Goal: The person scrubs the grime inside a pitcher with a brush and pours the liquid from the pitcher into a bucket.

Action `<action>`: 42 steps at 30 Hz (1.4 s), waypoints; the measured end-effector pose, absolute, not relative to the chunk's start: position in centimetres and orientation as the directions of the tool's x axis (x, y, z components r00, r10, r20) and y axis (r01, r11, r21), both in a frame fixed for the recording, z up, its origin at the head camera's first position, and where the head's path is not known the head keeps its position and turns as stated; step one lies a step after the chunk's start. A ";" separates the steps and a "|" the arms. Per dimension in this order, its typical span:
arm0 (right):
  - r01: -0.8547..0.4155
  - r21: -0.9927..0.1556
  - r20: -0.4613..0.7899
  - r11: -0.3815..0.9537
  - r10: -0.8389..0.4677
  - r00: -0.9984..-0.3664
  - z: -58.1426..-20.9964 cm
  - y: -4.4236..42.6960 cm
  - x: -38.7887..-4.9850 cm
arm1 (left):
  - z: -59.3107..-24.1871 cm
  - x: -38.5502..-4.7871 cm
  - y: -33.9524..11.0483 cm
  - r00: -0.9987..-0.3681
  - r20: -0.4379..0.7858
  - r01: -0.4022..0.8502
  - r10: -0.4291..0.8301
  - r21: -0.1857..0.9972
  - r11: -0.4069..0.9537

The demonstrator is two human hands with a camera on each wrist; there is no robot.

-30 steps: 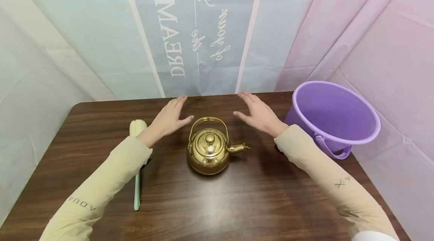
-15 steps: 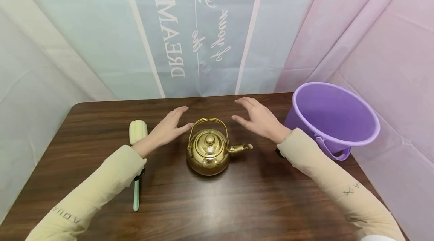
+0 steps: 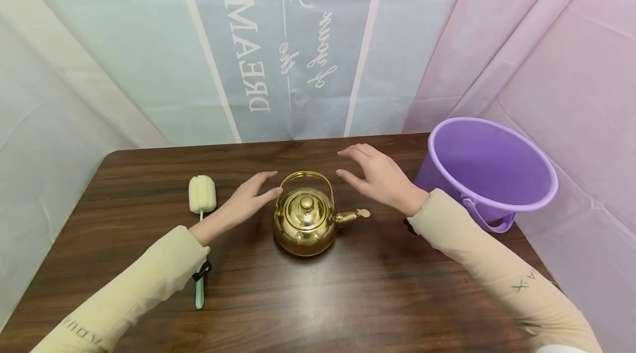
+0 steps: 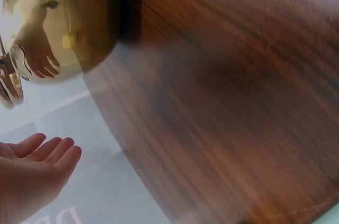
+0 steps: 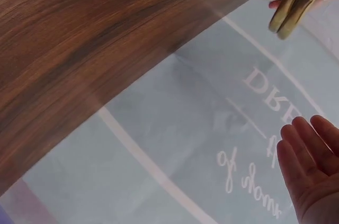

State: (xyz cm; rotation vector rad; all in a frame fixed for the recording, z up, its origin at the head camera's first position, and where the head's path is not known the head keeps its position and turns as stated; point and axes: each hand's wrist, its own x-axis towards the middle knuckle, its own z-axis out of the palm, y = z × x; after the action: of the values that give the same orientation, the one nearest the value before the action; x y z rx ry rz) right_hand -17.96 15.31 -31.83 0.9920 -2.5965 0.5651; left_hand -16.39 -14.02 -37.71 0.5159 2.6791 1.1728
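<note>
A shiny brass teapot (image 3: pixel 306 228) stands upright at the middle of the table, lid on, its hoop handle (image 3: pixel 323 177) raised and its spout toward the right. Just left of that handle is my left hand (image 3: pixel 247 200), fingers extended, thumb near the handle; whether they touch I cannot tell. In the left wrist view the left hand (image 4: pixel 39 173) appears beside the teapot (image 4: pixel 69 17), holding nothing. My right hand (image 3: pixel 380 176) hovers above and behind the spout, fingers spread and apart from the teapot. The right wrist view shows the right hand (image 5: pixel 312 166) with nothing in it.
On the left lies a sponge brush (image 3: pixel 202 194) with a pale green handle, partly beneath my left forearm. A purple bucket (image 3: pixel 447 176) with its handle hanging stands at the right back. A printed cloth (image 3: pixel 308 115) hangs behind the dark wooden table (image 3: pixel 318 314).
My left hand has come down and nearer to me, beside the teapot's handle, uncovering the brush head. The right hand has shifted slightly nearer. Teapot, brush and bucket have stayed in place.
</note>
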 end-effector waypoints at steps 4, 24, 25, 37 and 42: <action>-0.696 -0.252 0.411 0.672 -0.577 -0.706 -31.6 14.9 -17.6 | -37.9 -16.0 -13.9 -0.932 -0.040 0.204 0.360 0.764 0.612; -0.780 -0.237 0.446 0.579 -0.648 -0.617 -31.9 12.9 -16.5 | -38.8 -14.5 -13.1 -0.930 -0.192 0.009 0.315 0.843 0.538; -0.783 -0.240 0.445 0.574 -0.652 -0.614 -31.9 12.8 -16.5 | -38.9 -14.4 -13.1 -0.928 -0.195 0.004 0.317 0.845 0.534; -0.819 -0.251 0.455 0.517 -0.683 -0.571 -32.7 11.8 -16.0 | -39.8 -13.8 -12.6 -0.927 -0.203 -0.046 0.315 0.896 0.441; -0.824 -0.259 0.450 0.504 -0.692 -0.565 -33.2 11.5 -15.9 | -40.0 -13.8 -12.4 -0.925 -0.200 -0.048 0.323 0.905 0.422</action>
State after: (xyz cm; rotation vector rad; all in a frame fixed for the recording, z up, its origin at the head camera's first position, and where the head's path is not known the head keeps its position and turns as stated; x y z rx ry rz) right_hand -15.85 11.49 -33.22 1.2766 -2.4626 0.6532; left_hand -13.77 -12.38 -39.98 0.2358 2.3379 1.5055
